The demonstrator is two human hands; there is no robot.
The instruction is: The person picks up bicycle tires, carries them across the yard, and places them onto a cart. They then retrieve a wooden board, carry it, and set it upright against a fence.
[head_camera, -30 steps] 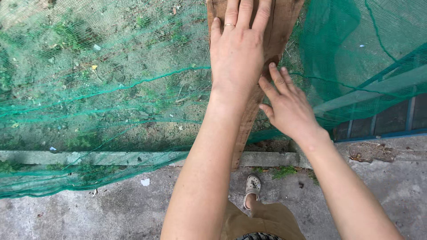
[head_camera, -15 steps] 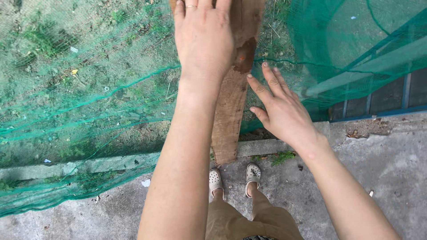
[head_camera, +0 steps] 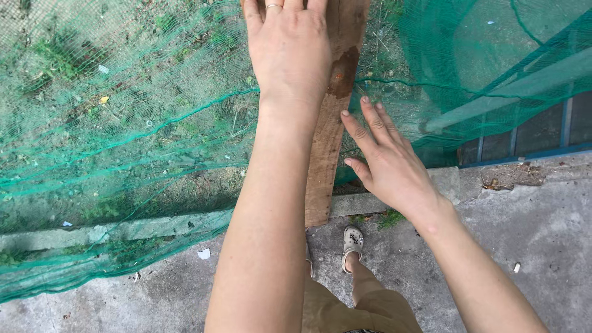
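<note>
A brown wooden plank (head_camera: 327, 148) stands upright against a green mesh net (head_camera: 123, 142), its foot on the concrete by a low kerb. My left hand (head_camera: 288, 49) lies flat on the plank's upper face, fingers spread, a ring on one finger. Just to the right of the plank, my right hand (head_camera: 385, 157) is open with the fingertips touching the plank's right edge and the net. A dark reddish patch (head_camera: 343, 73) marks the plank between the two hands.
A concrete kerb (head_camera: 154, 225) runs under the net, with soil and weeds behind it. The concrete floor (head_camera: 542, 240) lies at the right. A blue metal frame (head_camera: 524, 154) shows behind the net at right. My shoe (head_camera: 352, 240) stands near the plank's foot.
The view has shifted left and down since a second ago. My right hand slid down off the plank's face to its right edge. One of my feet has gone out of sight behind my arm.
</note>
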